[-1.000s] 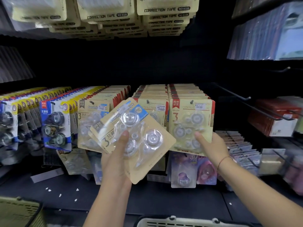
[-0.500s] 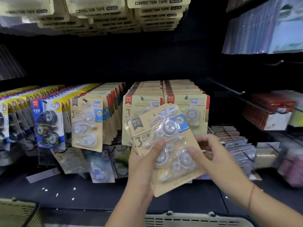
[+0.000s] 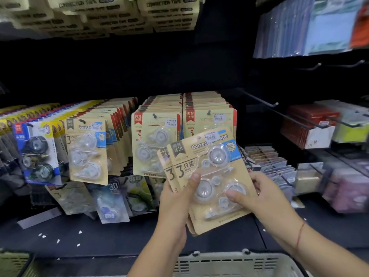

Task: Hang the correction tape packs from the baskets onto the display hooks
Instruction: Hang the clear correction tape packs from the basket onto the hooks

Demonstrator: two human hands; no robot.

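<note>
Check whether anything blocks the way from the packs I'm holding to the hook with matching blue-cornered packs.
Nothing visible does. The held packs are in open air, and that hook's tip sticks out bare beyond its front pack.

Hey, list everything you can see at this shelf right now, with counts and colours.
held packs: at least two, tan with blue corner, centre, fanned
red-label packs: two hook rows, tan, behind the held ones
blue-corner packs: one row, tan, left of centre
blue packs: one row, far left
cream packs: several rows, top
bare hooks: several, black, right
white basket: one, bottom edge
green basket: one, bottom left
left hand: grips held packs, thumb in front
right hand: pinches their right side
</note>
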